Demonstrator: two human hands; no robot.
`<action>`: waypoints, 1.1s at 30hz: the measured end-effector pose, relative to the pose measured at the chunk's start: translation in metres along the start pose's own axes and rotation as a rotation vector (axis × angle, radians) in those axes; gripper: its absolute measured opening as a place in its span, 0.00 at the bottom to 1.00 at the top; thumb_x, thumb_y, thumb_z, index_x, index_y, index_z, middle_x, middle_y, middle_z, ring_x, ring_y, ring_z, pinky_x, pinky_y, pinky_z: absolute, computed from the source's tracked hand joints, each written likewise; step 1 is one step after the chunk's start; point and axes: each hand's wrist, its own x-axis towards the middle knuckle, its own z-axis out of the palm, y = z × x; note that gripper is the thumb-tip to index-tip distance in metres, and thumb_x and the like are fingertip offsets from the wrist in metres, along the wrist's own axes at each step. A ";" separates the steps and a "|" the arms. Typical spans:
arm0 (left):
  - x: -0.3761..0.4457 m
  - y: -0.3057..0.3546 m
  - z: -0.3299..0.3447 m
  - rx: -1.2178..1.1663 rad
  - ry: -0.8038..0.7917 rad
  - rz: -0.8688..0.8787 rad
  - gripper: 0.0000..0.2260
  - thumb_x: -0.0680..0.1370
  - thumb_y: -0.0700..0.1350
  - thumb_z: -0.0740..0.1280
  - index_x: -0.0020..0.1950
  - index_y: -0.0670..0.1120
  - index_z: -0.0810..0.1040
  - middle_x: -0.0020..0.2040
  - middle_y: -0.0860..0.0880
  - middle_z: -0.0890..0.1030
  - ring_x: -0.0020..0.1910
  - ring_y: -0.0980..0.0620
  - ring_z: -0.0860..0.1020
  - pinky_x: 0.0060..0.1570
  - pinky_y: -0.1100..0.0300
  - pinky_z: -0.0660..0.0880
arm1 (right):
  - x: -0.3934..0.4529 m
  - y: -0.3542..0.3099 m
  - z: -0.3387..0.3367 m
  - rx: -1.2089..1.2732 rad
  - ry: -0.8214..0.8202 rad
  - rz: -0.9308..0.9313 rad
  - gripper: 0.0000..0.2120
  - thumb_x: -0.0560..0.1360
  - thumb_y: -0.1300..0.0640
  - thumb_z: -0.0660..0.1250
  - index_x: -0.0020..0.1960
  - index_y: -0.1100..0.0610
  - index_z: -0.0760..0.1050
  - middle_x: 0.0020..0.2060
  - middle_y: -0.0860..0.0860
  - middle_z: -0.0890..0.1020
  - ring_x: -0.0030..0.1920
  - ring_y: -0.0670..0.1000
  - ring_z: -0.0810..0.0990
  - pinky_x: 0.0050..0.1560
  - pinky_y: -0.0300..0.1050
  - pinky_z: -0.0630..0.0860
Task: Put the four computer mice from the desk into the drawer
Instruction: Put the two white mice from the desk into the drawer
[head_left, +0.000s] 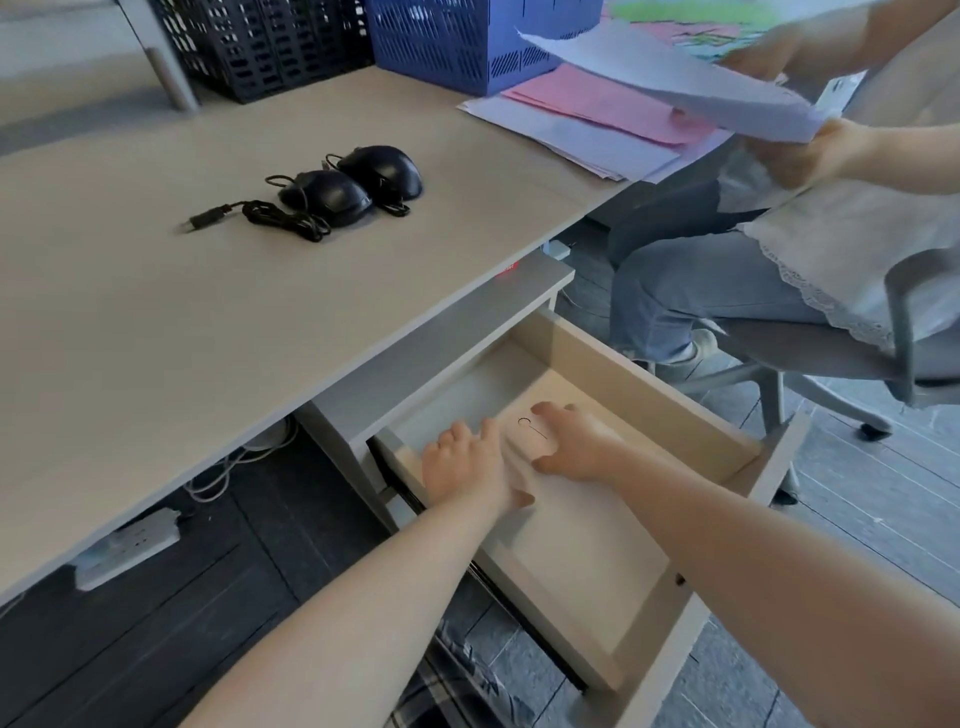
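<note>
Two black wired mice lie side by side on the desk (208, 322), the nearer mouse (327, 196) with its cable and USB plug trailing left, the farther mouse (384, 170) just behind it. Below the desk's edge the drawer (649, 379) stands pulled out. My left hand (462, 465) and my right hand (576, 441) are both inside it near the back, curled around a pale, blurred, rounded object (527, 441) that looks like a white mouse with a small dark mark. I cannot tell whether it is one object or two.
A blue basket (467, 36) and black crates (260, 47) stand at the back of the desk, with pink and white papers (582, 119) beside them. Another person sits on an office chair (904, 332) to the right, holding sheets. A power strip (130, 545) hangs under the desk.
</note>
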 end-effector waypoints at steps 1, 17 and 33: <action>0.002 0.001 0.000 0.016 -0.006 0.002 0.42 0.62 0.69 0.72 0.67 0.49 0.63 0.63 0.44 0.72 0.63 0.45 0.71 0.59 0.54 0.67 | 0.002 0.000 0.001 -0.002 -0.001 -0.004 0.37 0.71 0.49 0.70 0.75 0.49 0.57 0.64 0.58 0.71 0.61 0.61 0.75 0.58 0.51 0.74; 0.030 0.006 0.006 -0.034 -0.033 0.006 0.43 0.64 0.63 0.75 0.71 0.48 0.60 0.65 0.46 0.69 0.64 0.45 0.72 0.57 0.54 0.70 | 0.023 0.002 0.001 0.018 0.044 -0.045 0.32 0.73 0.48 0.69 0.73 0.52 0.62 0.64 0.59 0.73 0.64 0.62 0.72 0.63 0.54 0.71; 0.017 0.005 -0.075 -0.087 0.137 0.278 0.07 0.78 0.43 0.59 0.52 0.42 0.73 0.56 0.42 0.76 0.56 0.39 0.75 0.46 0.52 0.70 | -0.001 -0.026 -0.055 -0.051 0.443 -0.105 0.15 0.79 0.50 0.57 0.39 0.57 0.73 0.36 0.53 0.79 0.38 0.56 0.75 0.35 0.44 0.69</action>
